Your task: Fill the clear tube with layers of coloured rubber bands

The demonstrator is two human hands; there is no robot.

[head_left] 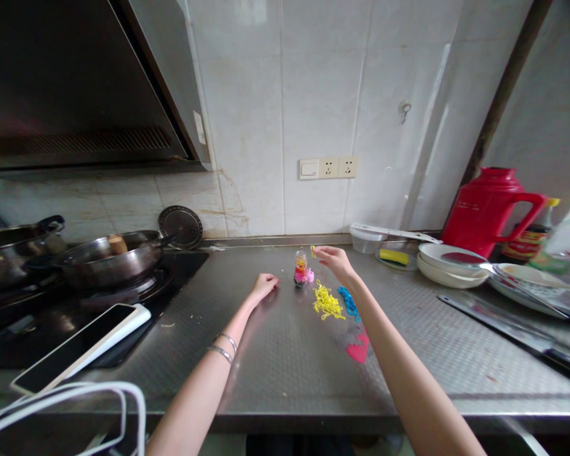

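Note:
A small clear jar [301, 268] with coloured bands inside stands on the steel counter [285, 354]. My right hand [333, 259] hovers just right of the jar's mouth, pinching a yellow band [313, 251]. My left hand [264, 285] rests on the counter left of the jar, fingers curled with nothing visible in them. A pile of yellow bands [327, 302] lies below the jar, with a blue pile [348, 301] to its right and a pink pile [359, 350] nearer me, partly behind my right forearm.
A stove with pans [108, 255] fills the left. A phone [80, 346] and white cable [61, 399] lie at the front left. Bowls [451, 261], plates, a red thermos [485, 209] and a knife [508, 329] crowd the right side.

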